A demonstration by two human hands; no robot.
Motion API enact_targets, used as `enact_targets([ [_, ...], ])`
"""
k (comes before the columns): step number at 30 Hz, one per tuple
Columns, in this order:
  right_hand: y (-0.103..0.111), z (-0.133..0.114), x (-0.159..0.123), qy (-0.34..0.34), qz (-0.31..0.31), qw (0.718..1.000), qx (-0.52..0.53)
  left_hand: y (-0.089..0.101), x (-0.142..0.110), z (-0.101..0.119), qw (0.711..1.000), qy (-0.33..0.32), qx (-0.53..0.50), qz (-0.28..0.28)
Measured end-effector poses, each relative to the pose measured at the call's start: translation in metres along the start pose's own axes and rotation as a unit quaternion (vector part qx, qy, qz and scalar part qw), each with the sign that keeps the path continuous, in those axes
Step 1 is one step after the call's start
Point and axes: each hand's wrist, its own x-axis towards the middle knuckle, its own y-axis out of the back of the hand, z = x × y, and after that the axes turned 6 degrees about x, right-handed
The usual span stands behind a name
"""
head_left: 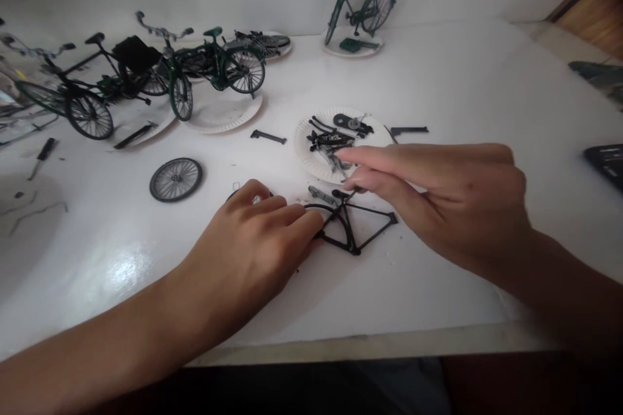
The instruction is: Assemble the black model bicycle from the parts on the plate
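Note:
A small black model bicycle frame [357,227] lies flat on the white table near the front edge. My left hand [253,237] rests on its rear end, fingers curled over the part with the wheel under them. My right hand [438,198] hovers over the frame's top, fingertips pinched at a small part by the seat post, which I cannot make out. Just behind my right fingers stands a paper plate [306,155] with several small black and metal parts. A loose spoked wheel [176,179] lies to the left.
Finished green and black model bicycles [214,68] stand on paper plates at the back left, and one more model bicycle [363,6] at the back centre. Loose black strips [267,137] lie near the plates. A screwdriver [41,155] lies far left. Dark trays [606,159] sit at the right edge.

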Motion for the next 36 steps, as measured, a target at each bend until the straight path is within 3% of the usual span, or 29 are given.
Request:
enact_targets([
  [4,0.0041,0.0009,0.0033,-0.035,-0.048,0.998,0.034,-0.0014,0.0003,-0.0011,1.0,-0.006,-0.007,-0.01],
  [9,0.0023,0.0015,0.0068,-0.023,0.007,0.999,-0.041,-0.0025,0.0009,-0.0009,1.0,-0.005,-0.008,-0.015],
  [16,0.0009,0.002,0.0028,-0.011,0.008,0.998,-0.069,-0.0014,0.0013,0.0001,1.0,0.004,-0.016,-0.011],
  [21,0.0033,-0.0019,0.0022,-0.034,-0.041,0.999,-0.011,-0.0027,0.0014,-0.0002,1.0,0.004,-0.019,-0.011],
  [27,-0.0014,-0.0021,0.004,-0.012,0.017,0.999,-0.051,-0.0036,0.0019,0.0,1.0,0.003,-0.014,-0.004],
  [30,-0.0011,0.0023,0.0021,-0.018,0.009,1.0,-0.019,-0.0031,0.001,0.0002,1.0,0.002,-0.01,-0.006],
  [34,0.0012,0.0044,0.001,-0.026,-0.063,0.995,0.068,-0.0033,0.0003,-0.0002,1.0,-0.002,-0.001,-0.004],
  [36,0.0002,0.0041,0.0013,-0.023,-0.046,0.996,0.067,-0.0034,0.0002,-0.0001,1.0,-0.002,0.001,-0.003],
])
